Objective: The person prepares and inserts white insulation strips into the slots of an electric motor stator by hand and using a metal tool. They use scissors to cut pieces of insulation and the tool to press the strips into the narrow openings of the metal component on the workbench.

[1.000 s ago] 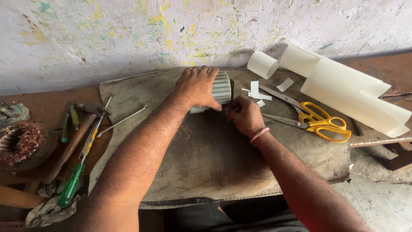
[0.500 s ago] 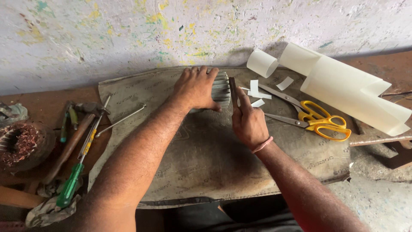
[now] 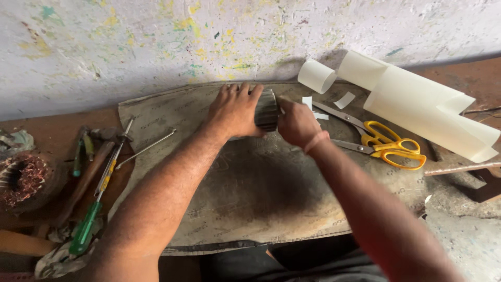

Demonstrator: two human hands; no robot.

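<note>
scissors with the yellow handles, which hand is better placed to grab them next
Right, most likely. The right hand sits at the end of the ribbed metal cylinder that faces the scissors, with only paper scraps between. The left hand is clamped over the cylinder's far side.

Most of that ribbed metal cylinder [image 3: 267, 109] is buried under the left hand [image 3: 235, 110] and right hand [image 3: 296, 123], so can't tell what the fingertips are doing. Copper winding [image 3: 20, 178] gets chopped by the left edge, paper roll [image 3: 428, 104] by the right.
</note>
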